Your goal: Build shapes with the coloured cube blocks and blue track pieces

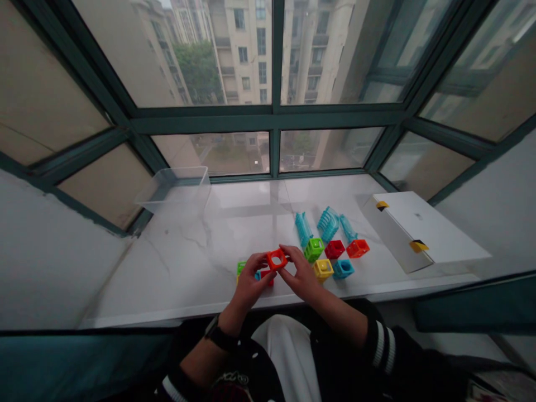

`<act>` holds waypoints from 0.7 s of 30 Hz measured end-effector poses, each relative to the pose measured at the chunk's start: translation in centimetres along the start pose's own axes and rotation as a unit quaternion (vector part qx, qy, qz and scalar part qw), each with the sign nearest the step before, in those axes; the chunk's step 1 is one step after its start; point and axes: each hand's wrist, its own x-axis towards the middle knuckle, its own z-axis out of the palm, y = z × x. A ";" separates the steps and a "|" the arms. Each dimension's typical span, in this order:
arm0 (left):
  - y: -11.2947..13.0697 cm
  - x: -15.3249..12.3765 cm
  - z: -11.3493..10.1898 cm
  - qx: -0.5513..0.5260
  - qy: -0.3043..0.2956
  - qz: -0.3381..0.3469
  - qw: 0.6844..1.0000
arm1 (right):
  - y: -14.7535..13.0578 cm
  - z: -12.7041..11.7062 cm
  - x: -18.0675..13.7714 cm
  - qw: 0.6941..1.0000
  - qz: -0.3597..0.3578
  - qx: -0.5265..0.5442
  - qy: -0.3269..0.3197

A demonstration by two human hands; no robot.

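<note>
Between my left hand [252, 279] and my right hand [299, 272] is an orange-red toy cube block [277, 260] with a round opening in its face. Fingers of both hands pinch it from opposite sides, above the white sill. Below and behind my left hand are more blocks, among them a green block [242, 267] and a red block [268, 277], partly hidden by the hand. Just right of my right hand sit a green block [314, 249], a yellow block [323, 270], a blue block [344, 269], a dark red block [334, 249] and an orange block [358, 248].
Translucent blue track-like pieces [328, 223] lie behind the right-hand blocks. A white box [431, 229] with yellow-and-black tabs stands at the right. At the back left is a clear plastic bin [173, 187]. Windows enclose the marble-patterned sill [180, 279].
</note>
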 end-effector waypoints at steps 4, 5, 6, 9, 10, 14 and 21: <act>0.6 -0.1 0.2 0.033 0.017 0.034 0.999 | -0.3 -0.1 -0.3 1.000 0.005 -0.017 -0.010; 0.8 -0.1 0.3 0.037 0.018 0.045 0.998 | -0.2 -0.1 -0.3 1.000 0.006 -0.021 -0.008; 1.0 -0.1 0.4 0.042 0.018 0.054 0.997 | -0.2 -0.1 -0.3 1.000 0.007 -0.024 -0.006; 1.6 0.0 0.7 0.058 0.011 0.064 0.996 | -0.4 -0.6 -0.3 0.999 0.008 -0.037 0.007; 1.7 0.0 0.8 0.062 0.007 0.065 0.996 | -0.5 -1.0 -0.2 0.999 0.008 -0.041 0.013; 1.4 -0.1 0.9 0.069 -0.024 0.057 0.996 | -1.0 -3.7 0.0 0.997 0.010 -0.068 0.037; 0.0 0.5 1.6 0.073 -0.061 0.030 0.995 | 0.4 -11.5 -0.5 0.987 0.022 -0.117 0.107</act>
